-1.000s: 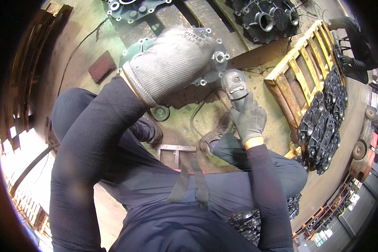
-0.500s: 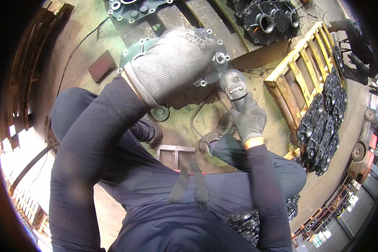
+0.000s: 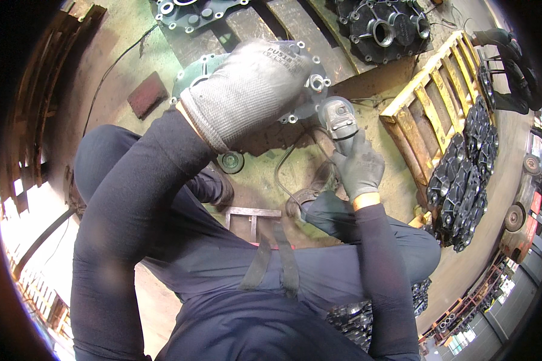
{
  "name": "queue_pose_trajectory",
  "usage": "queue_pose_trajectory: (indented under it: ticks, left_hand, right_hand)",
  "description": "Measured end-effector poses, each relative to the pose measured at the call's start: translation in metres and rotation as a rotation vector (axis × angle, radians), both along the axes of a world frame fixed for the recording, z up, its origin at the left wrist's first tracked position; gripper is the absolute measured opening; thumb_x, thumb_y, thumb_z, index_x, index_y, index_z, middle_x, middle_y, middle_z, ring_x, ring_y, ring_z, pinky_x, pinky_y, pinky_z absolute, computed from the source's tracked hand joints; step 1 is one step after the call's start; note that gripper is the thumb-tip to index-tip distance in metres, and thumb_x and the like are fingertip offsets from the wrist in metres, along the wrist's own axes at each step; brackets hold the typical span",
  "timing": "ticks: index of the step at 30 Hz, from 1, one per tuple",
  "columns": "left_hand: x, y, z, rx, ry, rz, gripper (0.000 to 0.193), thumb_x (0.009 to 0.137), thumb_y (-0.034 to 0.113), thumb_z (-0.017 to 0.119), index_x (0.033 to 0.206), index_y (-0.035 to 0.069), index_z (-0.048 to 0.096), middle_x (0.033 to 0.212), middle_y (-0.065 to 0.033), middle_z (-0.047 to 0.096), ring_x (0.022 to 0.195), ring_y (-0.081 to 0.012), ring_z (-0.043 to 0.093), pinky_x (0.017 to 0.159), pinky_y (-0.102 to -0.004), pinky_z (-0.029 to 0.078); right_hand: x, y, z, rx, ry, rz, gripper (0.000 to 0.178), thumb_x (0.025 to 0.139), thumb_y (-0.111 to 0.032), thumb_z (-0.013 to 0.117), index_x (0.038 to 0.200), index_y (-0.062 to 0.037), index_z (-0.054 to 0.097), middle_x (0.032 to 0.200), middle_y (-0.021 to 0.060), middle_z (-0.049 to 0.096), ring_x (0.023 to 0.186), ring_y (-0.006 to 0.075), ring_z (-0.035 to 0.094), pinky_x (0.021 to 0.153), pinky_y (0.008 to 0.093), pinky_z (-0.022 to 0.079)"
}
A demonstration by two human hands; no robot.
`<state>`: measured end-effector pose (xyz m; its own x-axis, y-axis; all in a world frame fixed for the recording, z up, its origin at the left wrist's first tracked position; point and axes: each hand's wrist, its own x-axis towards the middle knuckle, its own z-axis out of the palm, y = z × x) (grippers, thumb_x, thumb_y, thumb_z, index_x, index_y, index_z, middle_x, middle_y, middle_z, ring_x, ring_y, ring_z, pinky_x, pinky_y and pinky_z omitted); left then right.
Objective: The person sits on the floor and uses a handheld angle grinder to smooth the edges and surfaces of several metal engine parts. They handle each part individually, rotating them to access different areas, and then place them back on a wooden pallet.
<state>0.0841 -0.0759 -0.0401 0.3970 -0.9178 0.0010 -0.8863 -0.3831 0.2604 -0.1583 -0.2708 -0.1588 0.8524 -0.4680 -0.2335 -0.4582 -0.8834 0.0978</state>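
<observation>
The gloved right hand [image 3: 359, 162] grips a grey handheld grinder [image 3: 341, 118], its round head just beside the lower right edge of a flat metal casting [image 3: 307, 110]. The gloved left hand [image 3: 256, 90] lies over the casting's middle, fingers hidden, so its grip cannot be told. Wooden planks [image 3: 295, 21] stretch beyond; a reddish block [image 3: 146, 95] lies leftward on the floor [image 3: 262, 191].

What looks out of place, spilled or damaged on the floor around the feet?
Nothing looks plainly spilled or broken. Two things stand out: a round green disc lying loose near the left shoe, and a dark cable looping across the floor to the right shoe, where it might snag.
</observation>
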Motion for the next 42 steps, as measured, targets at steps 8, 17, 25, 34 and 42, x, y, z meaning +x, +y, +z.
queue_pose_trajectory:
  ticks: [8, 17, 25, 34, 42]
  left_hand:
    - [-0.002, -0.007, -0.006, 0.054, 0.037, 0.000, 0.032, 0.107, 0.034, 0.068, 0.126, 0.009, 0.073, 0.102, -0.0177, 0.080, 0.096, -0.0356, 0.080, 0.087, -0.0482, 0.063]
    - [-0.079, -0.033, -0.125, 0.130, 0.209, -0.060, 0.037, 0.095, 0.012, 0.064, 0.131, 0.003, 0.064, 0.128, -0.0210, 0.069, 0.098, -0.0374, 0.078, 0.085, -0.0534, 0.062]
    - [-0.136, -0.067, -0.207, 0.212, 0.033, 0.060, 0.068, 0.100, 0.009, 0.054, 0.165, -0.005, 0.041, 0.176, -0.0386, 0.023, 0.083, -0.0395, 0.078, 0.075, -0.0521, 0.064]
    - [-0.148, -0.036, -0.255, 0.352, -0.115, 0.106, 0.075, 0.104, 0.030, 0.065, 0.167, -0.002, 0.041, 0.173, -0.0377, 0.033, 0.080, -0.0323, 0.073, 0.073, -0.0486, 0.061]
    - [-0.153, 0.001, -0.206, 0.173, -0.113, 0.009, 0.074, 0.098, 0.014, 0.058, 0.167, -0.004, 0.039, 0.177, -0.0308, 0.030, 0.078, -0.0282, 0.069, 0.078, -0.0460, 0.059]
  right_hand:
    - [-0.006, -0.006, 0.003, 0.048, -0.041, -0.057, 0.078, 0.081, -0.045, 0.088, 0.138, -0.0019, 0.056, 0.099, 0.0180, 0.077, 0.086, 0.0368, 0.078, 0.079, 0.0510, 0.061]
    - [0.009, -0.037, 0.059, 0.520, -0.590, -0.436, 0.053, 0.079, -0.030, 0.095, 0.119, -0.0045, 0.072, 0.111, 0.0189, 0.080, 0.095, 0.0343, 0.079, 0.087, 0.0457, 0.060]
    - [0.009, -0.052, 0.118, 1.049, -1.007, -0.721, 0.036, 0.093, -0.020, 0.088, 0.115, 0.0031, 0.070, 0.095, 0.0078, 0.073, 0.073, 0.0165, 0.074, 0.063, 0.0289, 0.060]
    - [0.006, -0.035, 0.091, 1.210, -0.855, -0.745, 0.038, 0.093, -0.017, 0.088, 0.118, 0.0010, 0.065, 0.096, 0.0082, 0.071, 0.072, 0.0160, 0.072, 0.063, 0.0293, 0.059]
    - [0.004, -0.033, 0.089, 1.207, -0.859, -0.672, 0.039, 0.093, -0.022, 0.089, 0.115, 0.0009, 0.067, 0.093, 0.0084, 0.073, 0.074, 0.0173, 0.075, 0.063, 0.0295, 0.060]
